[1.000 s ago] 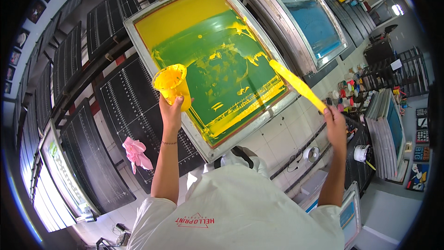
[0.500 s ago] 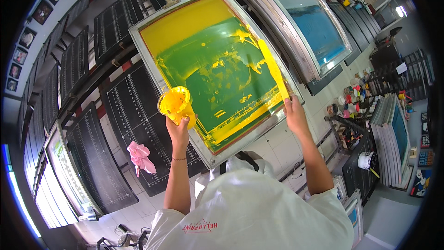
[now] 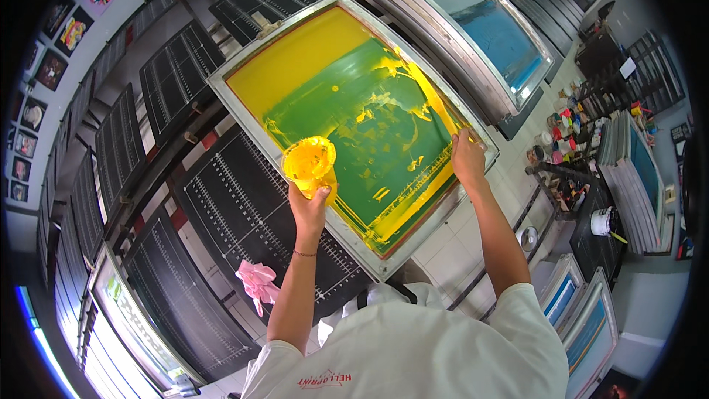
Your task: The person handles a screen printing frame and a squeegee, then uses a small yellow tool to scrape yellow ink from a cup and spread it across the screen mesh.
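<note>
yellow ink cup (image 3: pixel 309 162) gripped by left hand (image 3: pixel 310 207); right hand (image 3: pixel 468 157) fingers clasp squeegee (image 3: pixel 432 100) on screen frame (image 3: pixel 251 114).

Your head camera looks steeply down from above your own shoulders, close over the printing screen frame (image 3: pixel 354 125) straight ahead. Your forearms enter from the near edge; the fisheye bends the racks at left and shelves at right.

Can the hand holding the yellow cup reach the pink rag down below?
Probably yes. The left hand is full with the yellow cup, but nothing lies between it and the pink rag on the black platen.
</note>
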Demonstrator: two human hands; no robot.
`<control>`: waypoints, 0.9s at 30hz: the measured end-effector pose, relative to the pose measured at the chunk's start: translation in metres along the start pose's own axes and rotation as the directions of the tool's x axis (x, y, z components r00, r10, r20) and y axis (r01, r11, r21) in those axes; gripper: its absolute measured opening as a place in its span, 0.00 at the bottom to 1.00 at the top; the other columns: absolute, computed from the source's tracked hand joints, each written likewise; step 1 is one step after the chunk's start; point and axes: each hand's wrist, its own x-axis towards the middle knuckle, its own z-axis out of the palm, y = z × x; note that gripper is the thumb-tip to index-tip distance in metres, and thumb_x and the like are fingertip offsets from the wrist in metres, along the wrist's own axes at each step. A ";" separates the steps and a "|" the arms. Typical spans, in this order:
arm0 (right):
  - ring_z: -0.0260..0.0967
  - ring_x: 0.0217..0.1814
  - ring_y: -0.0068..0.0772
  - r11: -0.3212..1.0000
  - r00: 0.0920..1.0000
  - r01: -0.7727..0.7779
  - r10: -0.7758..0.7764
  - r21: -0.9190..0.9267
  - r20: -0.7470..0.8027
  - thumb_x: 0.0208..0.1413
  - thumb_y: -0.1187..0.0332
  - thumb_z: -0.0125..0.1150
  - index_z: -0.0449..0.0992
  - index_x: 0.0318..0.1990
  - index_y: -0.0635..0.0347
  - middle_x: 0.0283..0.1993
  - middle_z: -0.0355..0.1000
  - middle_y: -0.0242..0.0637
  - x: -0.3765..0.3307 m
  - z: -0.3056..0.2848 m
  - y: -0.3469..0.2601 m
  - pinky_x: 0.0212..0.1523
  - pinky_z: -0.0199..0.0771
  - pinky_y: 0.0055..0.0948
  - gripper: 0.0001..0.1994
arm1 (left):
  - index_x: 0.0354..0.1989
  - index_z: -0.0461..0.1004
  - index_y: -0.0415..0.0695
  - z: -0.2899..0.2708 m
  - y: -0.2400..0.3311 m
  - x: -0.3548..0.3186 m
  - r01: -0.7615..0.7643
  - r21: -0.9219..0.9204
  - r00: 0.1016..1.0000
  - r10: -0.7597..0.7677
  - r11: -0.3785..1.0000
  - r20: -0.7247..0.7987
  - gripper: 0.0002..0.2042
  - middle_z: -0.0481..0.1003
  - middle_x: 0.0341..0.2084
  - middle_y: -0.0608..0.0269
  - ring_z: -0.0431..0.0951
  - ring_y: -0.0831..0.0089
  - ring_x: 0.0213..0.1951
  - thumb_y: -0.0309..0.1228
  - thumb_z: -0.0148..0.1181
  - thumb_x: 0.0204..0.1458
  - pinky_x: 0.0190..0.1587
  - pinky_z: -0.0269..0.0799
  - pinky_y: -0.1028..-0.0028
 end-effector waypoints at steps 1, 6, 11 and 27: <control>0.71 0.28 0.61 1.000 0.999 -0.023 0.022 0.011 0.028 0.65 0.62 0.44 0.62 0.40 0.61 0.23 0.72 0.53 0.001 0.003 -0.001 0.30 0.69 0.53 0.11 | 0.56 0.58 0.34 -0.001 -0.001 0.001 0.013 0.008 1.000 -0.013 1.000 0.008 0.28 0.69 0.48 0.56 0.75 0.65 0.46 0.26 0.65 0.49 0.48 0.77 0.66; 0.73 0.31 0.59 0.990 0.978 -0.139 0.138 -0.001 0.158 0.66 0.59 0.41 0.62 0.42 0.58 0.24 0.73 0.53 0.010 0.011 -0.010 0.33 0.67 0.55 0.11 | 0.55 0.61 0.33 -0.007 -0.005 0.002 0.042 0.033 0.999 -0.043 0.999 0.030 0.30 0.71 0.47 0.58 0.73 0.69 0.49 0.30 0.69 0.46 0.53 0.68 0.71; 0.71 0.31 0.63 0.993 0.982 -0.080 0.063 0.089 0.180 0.66 0.58 0.41 0.62 0.41 0.60 0.26 0.73 0.56 0.029 0.013 -0.020 0.33 0.67 0.57 0.13 | 0.55 0.62 0.34 -0.014 -0.010 0.001 0.065 -0.013 0.997 -0.064 0.998 0.051 0.31 0.72 0.47 0.59 0.73 0.71 0.49 0.30 0.69 0.44 0.54 0.68 0.71; 0.67 0.36 0.69 0.972 0.965 -0.109 0.054 0.207 0.258 0.66 0.59 0.40 0.62 0.39 0.65 0.31 0.71 0.62 0.031 0.025 -0.068 0.37 0.64 0.58 0.15 | 0.54 0.62 0.33 -0.008 -0.003 -0.002 0.041 -0.053 0.999 -0.039 0.998 0.035 0.33 0.72 0.48 0.58 0.73 0.69 0.50 0.36 0.71 0.44 0.55 0.67 0.70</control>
